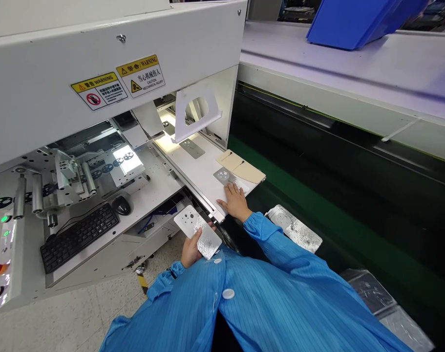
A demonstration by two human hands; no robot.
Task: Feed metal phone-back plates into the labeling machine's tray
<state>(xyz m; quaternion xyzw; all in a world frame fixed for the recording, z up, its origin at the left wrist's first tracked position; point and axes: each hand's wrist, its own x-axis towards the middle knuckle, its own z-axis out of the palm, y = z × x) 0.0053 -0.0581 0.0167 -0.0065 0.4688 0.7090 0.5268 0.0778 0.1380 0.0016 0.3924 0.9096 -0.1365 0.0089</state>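
The person holds a thin silver plate [208,239] low in front of the tummy, just short of the white surface [202,171]. The left grip [191,249] is closed on it, with the thumb on top and the other fingers mostly hidden behind. The right grip [237,201] is spread open and flat. Its fingers touch the near end of another plate [222,174], which lies on the surface beside a tan block [253,172]. They press down or rest there and do not pinch it.

The work looks partly done. Three plates lie in a row on the surface: the one by the right fingers, a middle plate [192,148], and a far plate [168,127] in the bright light inside the big white machine [193,44]. The held plate is not in the row yet. A shiny pile [299,230] near the right sleeve [269,232] looks like more plates, so those seem to be left too. How many are in it is hard to tell.
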